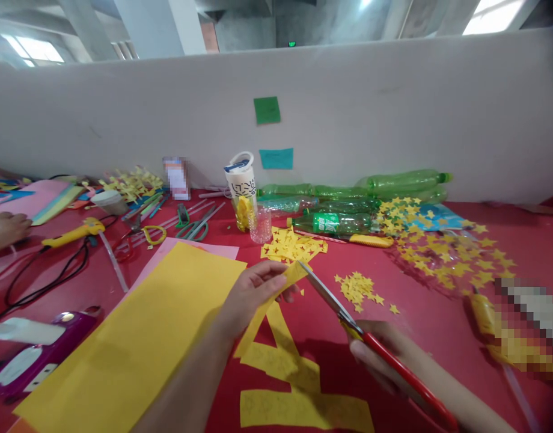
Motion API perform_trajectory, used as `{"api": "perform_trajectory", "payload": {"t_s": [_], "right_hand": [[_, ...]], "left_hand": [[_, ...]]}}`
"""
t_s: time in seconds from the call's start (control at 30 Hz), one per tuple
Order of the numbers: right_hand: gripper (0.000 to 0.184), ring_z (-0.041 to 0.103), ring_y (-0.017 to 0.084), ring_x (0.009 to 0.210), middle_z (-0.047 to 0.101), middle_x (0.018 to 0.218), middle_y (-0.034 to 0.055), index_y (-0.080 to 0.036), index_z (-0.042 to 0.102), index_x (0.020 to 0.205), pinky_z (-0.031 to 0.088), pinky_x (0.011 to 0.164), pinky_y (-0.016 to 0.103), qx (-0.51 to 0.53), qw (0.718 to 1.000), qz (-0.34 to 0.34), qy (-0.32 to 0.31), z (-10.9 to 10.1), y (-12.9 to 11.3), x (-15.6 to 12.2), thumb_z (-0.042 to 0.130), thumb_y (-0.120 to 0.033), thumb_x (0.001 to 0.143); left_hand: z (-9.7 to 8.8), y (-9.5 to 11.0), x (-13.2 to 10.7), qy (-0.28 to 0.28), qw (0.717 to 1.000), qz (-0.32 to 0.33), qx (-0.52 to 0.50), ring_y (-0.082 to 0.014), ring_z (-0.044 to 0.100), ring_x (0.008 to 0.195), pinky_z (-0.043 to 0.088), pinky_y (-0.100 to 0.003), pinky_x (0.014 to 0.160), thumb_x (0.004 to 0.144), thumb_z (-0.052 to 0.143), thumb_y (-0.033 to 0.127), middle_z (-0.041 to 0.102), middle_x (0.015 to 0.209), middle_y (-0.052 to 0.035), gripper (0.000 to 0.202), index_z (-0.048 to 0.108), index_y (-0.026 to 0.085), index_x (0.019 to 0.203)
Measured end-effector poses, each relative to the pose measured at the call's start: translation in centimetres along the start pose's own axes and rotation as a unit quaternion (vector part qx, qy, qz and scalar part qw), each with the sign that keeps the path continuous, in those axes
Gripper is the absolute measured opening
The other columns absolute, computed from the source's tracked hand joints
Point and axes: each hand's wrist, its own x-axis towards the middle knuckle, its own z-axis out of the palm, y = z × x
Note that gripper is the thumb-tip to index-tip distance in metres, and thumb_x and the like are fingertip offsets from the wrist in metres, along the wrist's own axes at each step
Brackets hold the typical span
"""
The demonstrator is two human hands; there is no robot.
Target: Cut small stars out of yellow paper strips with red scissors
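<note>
Loose yellow strips (303, 410) are lying bottom centre. Right hand (385, 335) is gripping scissors (335, 303), lower right; left hand (253, 293) is pinching a paper strip (295, 274) mid-frame, blades meeting its end. Yellow stars (357, 288) are sitting right of centre, green bottles (403, 181) lying beyond.

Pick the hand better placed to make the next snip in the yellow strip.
Right, most likely: the right hand grips the scissors, with the blades at the end of the strip. The left hand holds that strip, so it seems better suited to steadying it.
</note>
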Motion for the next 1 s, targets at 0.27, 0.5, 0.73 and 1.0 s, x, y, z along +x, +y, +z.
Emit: {"api": "perform_trajectory", "payload": {"t_s": [0.27, 0.5, 0.73, 1.0], "right_hand": [[0.052, 0.031, 0.006, 0.037, 0.038, 0.043, -0.0080, -0.022, 0.035, 0.062, 0.019, 0.037, 0.019, -0.008, 1.000, 0.005, -0.030, 0.6, 0.7, 0.5, 0.051, -0.068, 0.078], [0.057, 0.032, 0.006, 0.035, 0.037, 0.042, -0.0075, -0.020, 0.040, 0.063, 0.019, 0.037, 0.020, -0.021, 0.999, 0.008, -0.039, 0.5, 0.6, 0.5, 0.042, -0.076, 0.076], [0.060, 0.031, 0.006, 0.036, 0.038, 0.042, -0.0073, -0.021, 0.039, 0.062, 0.020, 0.036, 0.019, -0.009, 0.999, 0.021, -0.024, 1.0, 0.6, 0.4, 0.038, -0.079, 0.075], [0.056, 0.026, 0.006, 0.042, 0.029, 0.047, -0.0084, -0.022, 0.035, 0.060, 0.017, 0.039, 0.019, 0.013, 1.000, 0.002, -0.016, 1.5, 1.4, 0.7, 0.047, -0.074, 0.074]], "left_hand": [[0.8, -0.6, -0.2, -0.004, 0.995, 0.038, 0.093, -0.0142, 0.058, 0.066, 0.044, -0.026, 0.065, 0.085, 0.053, 0.028, 0.063, 0.068, -0.0026, 0.021, 0.065, 0.017, 0.072], [0.6, -0.7, -0.2, -0.004, 0.998, -0.010, 0.066, -0.0100, 0.046, 0.051, 0.036, -0.022, 0.051, 0.082, 0.055, 0.032, 0.051, 0.054, 0.0020, 0.024, 0.059, 0.018, 0.063], [0.8, -0.9, -0.2, -0.009, 0.999, -0.026, 0.046, -0.0093, 0.045, 0.045, 0.037, -0.021, 0.046, 0.082, 0.055, 0.033, 0.052, 0.050, 0.0027, 0.020, 0.057, 0.018, 0.070], [1.7, -1.0, -0.6, 0.014, 0.998, 0.024, 0.052, -0.0138, 0.055, 0.057, 0.044, -0.027, 0.060, 0.087, 0.049, 0.030, 0.056, 0.058, 0.0002, 0.023, 0.051, 0.019, 0.067]]}}
